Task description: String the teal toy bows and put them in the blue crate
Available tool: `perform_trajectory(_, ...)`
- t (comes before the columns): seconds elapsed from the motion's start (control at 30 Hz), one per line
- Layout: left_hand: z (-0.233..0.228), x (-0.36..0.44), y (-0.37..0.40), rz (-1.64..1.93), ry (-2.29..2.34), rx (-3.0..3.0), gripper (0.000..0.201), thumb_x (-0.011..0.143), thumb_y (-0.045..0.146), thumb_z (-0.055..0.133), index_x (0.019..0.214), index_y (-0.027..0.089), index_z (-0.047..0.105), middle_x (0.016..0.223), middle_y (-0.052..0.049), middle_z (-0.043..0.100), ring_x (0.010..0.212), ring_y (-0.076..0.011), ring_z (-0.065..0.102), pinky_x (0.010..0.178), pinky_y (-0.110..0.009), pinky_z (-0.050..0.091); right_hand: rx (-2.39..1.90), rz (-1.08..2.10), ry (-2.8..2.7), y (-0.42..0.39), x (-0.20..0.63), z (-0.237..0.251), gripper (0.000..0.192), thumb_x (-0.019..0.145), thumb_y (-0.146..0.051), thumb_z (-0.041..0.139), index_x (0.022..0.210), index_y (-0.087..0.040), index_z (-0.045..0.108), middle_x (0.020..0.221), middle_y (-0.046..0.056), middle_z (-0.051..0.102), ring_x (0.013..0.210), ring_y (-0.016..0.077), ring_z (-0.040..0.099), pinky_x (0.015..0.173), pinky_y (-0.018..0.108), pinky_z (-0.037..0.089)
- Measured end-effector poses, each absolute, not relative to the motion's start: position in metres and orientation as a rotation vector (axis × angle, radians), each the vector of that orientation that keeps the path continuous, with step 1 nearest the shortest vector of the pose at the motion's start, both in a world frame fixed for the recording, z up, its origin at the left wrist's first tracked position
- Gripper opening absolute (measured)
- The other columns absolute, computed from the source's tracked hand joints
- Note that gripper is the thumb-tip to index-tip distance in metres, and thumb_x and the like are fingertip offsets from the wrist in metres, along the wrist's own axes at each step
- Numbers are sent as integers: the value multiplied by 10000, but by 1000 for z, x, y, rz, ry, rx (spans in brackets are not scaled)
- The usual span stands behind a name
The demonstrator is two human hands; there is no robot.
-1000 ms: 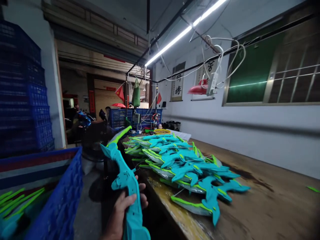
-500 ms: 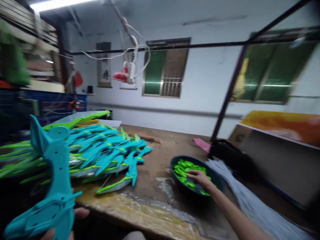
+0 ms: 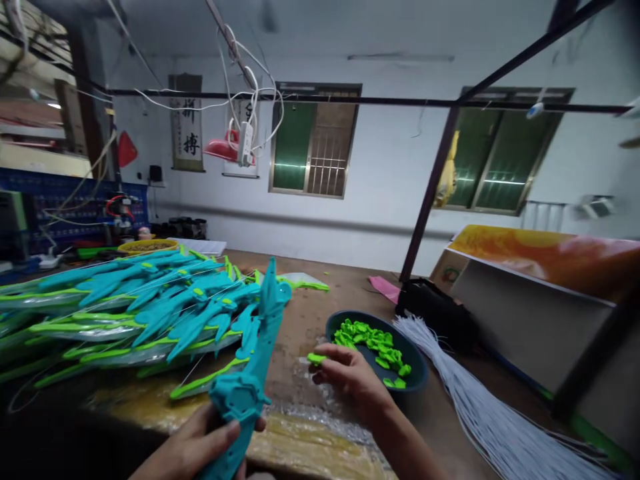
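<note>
My left hand (image 3: 203, 440) is wrapped round the lower end of a turquoise plastic toy bow body (image 3: 243, 393), which stands tilted upright before me. Between the thumb and fingers of my right hand (image 3: 345, 373) is a small bright-green plastic piece (image 3: 316, 359). That hand is just left of a dark round basin (image 3: 419, 373) holding many similar green pieces (image 3: 370, 340). To the left lies a heap of turquoise and green toy bows (image 3: 165, 307) with strings and clear wrapping.
A bundle of white strings (image 3: 480, 400) lies right of the basin, near a black bag (image 3: 435, 310). A box with an orange cover (image 3: 540, 267) stands at the right. A dark metal post (image 3: 430, 193) rises from the table (image 3: 300, 320). A yellow basket (image 3: 147, 247) sits behind the heap.
My right hand has come out of the basin to the left with a green piece. My left hand has brought the turquoise bow body rightward, towards the middle. The view has shifted slightly right.
</note>
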State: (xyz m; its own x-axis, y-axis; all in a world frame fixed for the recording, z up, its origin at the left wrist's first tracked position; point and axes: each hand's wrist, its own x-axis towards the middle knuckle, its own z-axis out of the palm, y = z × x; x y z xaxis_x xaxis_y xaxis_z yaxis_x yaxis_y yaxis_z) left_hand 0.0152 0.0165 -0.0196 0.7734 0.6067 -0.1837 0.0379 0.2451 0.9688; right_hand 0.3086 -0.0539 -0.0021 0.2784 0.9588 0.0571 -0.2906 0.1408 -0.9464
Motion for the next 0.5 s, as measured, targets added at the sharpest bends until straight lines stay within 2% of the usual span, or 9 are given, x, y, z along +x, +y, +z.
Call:
perform_trajectory(0.07,-15,21,16,364,555,1264,550,829,614,690,1126,152,682,679,-132,758,609,-227,716,569,-272,531,-970,1154,-835,-57,282,3,474,507,-383,979,876,-158,787,831,102,767,744,228,717,673,318,556)
perform_trajectory(0.17,-14,18,19,335,511,1240,493,864,542,688,1172,165,611,712,-118,759,574,-238,717,530,-276,514,-890,1264,-843,-60,250,11,388,544,-319,964,855,-161,793,871,78,746,719,199,704,681,304,561)
perform_trajectory(0.33,-12,0,28,262,391,1176,704,830,561,718,1369,180,475,680,-75,738,565,-268,725,553,-334,558,-783,1337,-1032,-59,216,31,232,698,-302,892,854,-165,790,935,38,674,697,142,669,675,267,565)
perform_trajectory(0.4,-4,-8,31,207,347,1143,663,827,551,729,1342,191,517,753,-75,742,609,-274,740,590,-370,584,-795,1247,-1225,-58,208,41,186,762,-264,849,916,-188,775,923,21,671,700,121,651,672,242,552)
perform_trajectory(0.5,15,-21,33,136,328,1098,560,797,522,772,1223,193,618,900,-96,753,685,-281,754,631,-407,606,-859,1116,-1531,-54,201,55,204,863,-218,743,1066,-218,717,943,32,702,789,138,664,753,259,551)
